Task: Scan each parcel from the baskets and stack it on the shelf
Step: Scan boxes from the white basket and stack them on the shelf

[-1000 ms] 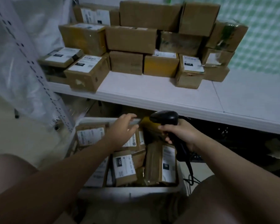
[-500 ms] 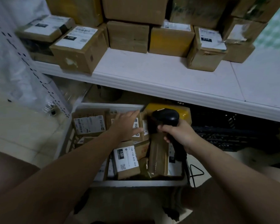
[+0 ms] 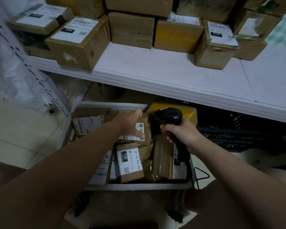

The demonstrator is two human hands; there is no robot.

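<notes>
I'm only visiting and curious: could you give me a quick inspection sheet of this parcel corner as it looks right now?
Surface: white shelf, front part bare, cardboard parcels stacked along the back.
Job's things: white basket below the shelf, full of labelled boxes, among them a parcel marked 150; black scanner.
Clutter: nothing seen.
Hands: left hand grips a small labelled parcel in the basket; right hand holds the scanner by its handle, beside that parcel.
Cables: black scanner cable hangs past the basket's right corner.
Surroundings: perforated upright and plastic sheeting at left, black crate under the shelf, tiled floor.
</notes>
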